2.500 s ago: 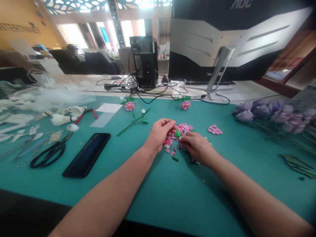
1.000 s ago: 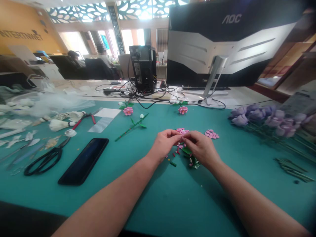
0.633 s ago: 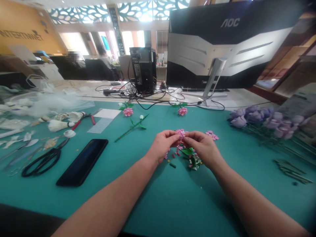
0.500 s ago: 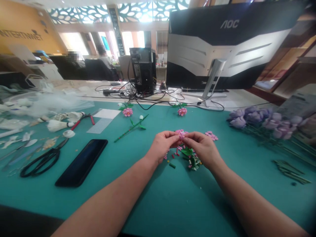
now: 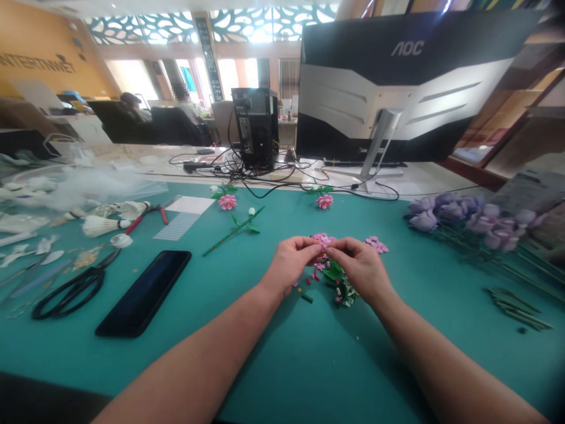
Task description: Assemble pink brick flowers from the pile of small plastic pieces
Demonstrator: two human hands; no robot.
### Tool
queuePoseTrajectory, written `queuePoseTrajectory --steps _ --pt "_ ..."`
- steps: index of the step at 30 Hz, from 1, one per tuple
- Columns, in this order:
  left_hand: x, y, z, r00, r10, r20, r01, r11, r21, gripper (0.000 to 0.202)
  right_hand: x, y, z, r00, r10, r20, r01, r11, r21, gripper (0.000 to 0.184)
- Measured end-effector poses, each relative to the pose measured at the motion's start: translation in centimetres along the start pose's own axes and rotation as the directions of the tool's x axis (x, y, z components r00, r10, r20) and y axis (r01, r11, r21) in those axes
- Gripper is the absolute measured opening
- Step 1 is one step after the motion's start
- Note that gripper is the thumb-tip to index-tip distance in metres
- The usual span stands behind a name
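My left hand (image 5: pixel 295 262) and my right hand (image 5: pixel 359 268) meet above the green mat (image 5: pixel 282 365). Both are closed in a pinch on a small pink flower piece, mostly covered by the fingertips. Pink petal pieces (image 5: pixel 324 237) show just behind the fingers. Below them lies a heap of green leaf pieces (image 5: pixel 343 288), with small red bits and a short green rod (image 5: pixel 307 298) beside it. More pink petal pieces (image 5: pixel 376 244) rest right of my right hand. A green stem with a white bud (image 5: pixel 233 232) lies to the left.
Two pink toy flowers (image 5: pixel 227 202) lie at the back of the mat. On the left are a phone (image 5: pixel 145 294), scissors (image 5: pixel 73 291), red-handled pliers (image 5: pixel 148 218) and shuttlecocks (image 5: pixel 103 225). Purple flowers (image 5: pixel 463 218) and green sticks (image 5: pixel 516 309) lie right. A monitor (image 5: pixel 410 88) stands behind.
The view has shifted very slightly. Both hands stay together in nearly the same place, still pinching the pink piece with small finger movements.
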State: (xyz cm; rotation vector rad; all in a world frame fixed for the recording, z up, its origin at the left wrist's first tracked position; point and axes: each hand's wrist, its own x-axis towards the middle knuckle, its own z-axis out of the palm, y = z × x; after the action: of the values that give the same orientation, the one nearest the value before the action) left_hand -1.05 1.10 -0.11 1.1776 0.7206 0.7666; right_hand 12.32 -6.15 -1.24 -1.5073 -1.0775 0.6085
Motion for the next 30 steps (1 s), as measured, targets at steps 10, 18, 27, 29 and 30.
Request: queuePoseTrajectory --steps 10,18,27,29,30 --pt "-0.2 0.1 0.1 1.0 0.016 0.004 -0.016 1.0 0.019 0.015 -0.2 -0.3 0.0 0.999 -0.038 -0.022 0.036 0.997 -0.074 0.022" --pt "-0.4 0.3 0.3 0.999 0.041 -0.016 -0.04 0.996 0.079 0.013 0.1 0.7 0.3 0.994 -0.109 -0.008 0.106 0.979 -0.171 0.017" --pt "-0.6 0.2 0.3 0.996 0.084 -0.024 -0.078 0.981 0.179 0.012 -0.1 1.0 0.5 0.99 -0.138 0.023 0.14 0.972 -0.19 0.016" --pt "-0.6 0.2 0.3 0.996 0.085 -0.02 -0.081 0.981 0.176 0.011 -0.1 1.0 0.5 0.991 -0.13 0.024 0.132 0.972 -0.196 0.017" --pt "-0.6 0.1 0.3 0.996 0.087 -0.012 -0.084 0.982 0.172 0.01 -0.1 1.0 0.4 0.992 -0.124 0.023 0.126 0.971 -0.201 0.017"
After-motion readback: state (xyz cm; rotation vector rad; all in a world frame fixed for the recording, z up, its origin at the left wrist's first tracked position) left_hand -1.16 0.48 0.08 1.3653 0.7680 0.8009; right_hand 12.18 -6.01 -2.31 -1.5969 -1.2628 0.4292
